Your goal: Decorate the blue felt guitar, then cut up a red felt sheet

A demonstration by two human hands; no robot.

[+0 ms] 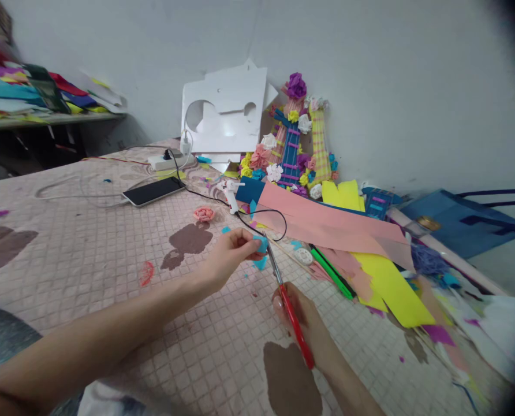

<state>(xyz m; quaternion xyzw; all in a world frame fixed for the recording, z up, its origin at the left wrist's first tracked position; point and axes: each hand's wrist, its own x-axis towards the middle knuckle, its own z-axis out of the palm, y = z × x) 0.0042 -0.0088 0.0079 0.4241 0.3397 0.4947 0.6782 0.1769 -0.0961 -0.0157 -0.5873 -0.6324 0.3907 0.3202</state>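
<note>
Between the thumb and fingers of my left hand (235,248) is a small piece of blue paper (261,244). My right hand (298,309) is closed around red-handled scissors (293,320), whose metal blades point up and away from me and reach the edge of the blue piece. Whether the blades are apart is hard to see. Just below the piece, a blue scrap (260,263) lies on the tablecloth. A pink paper flower (204,214) rests beyond my left hand, and a white glue gun (230,195) stands farther back.
A phone (154,191) on a cable lies back left, near a power strip (171,161). Pink sheets (331,222), yellow paper (396,289) and a green cutter (332,271) cover the right side. Flower-decorated woven pieces (290,147) and white boards (227,110) lean against the wall.
</note>
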